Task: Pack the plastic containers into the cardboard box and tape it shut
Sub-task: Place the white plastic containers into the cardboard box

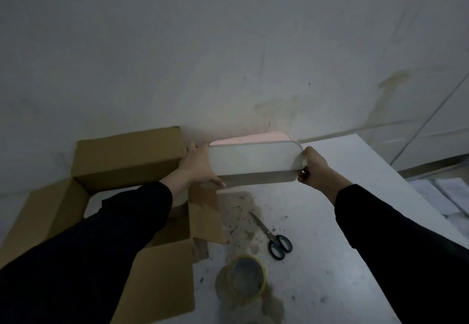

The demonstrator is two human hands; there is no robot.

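Note:
A long white plastic container (253, 161) is held up above the table, tilted with its flat side toward me. My left hand (196, 167) grips its left end, thumb underneath. My right hand (313, 168) grips its right end, fingers curled round the rim. A pink container (253, 137) shows just behind it against the wall. The open cardboard box (121, 161) stands at the left with its flaps spread; something white lies inside, mostly hidden by my left sleeve. A roll of tape (245, 279) sits near the table's front.
Black-handled scissors (272, 237) lie on the stained white table (355, 247) right of the box. The wall is close behind. Papers (441, 196) lie on the floor beyond the table's right edge.

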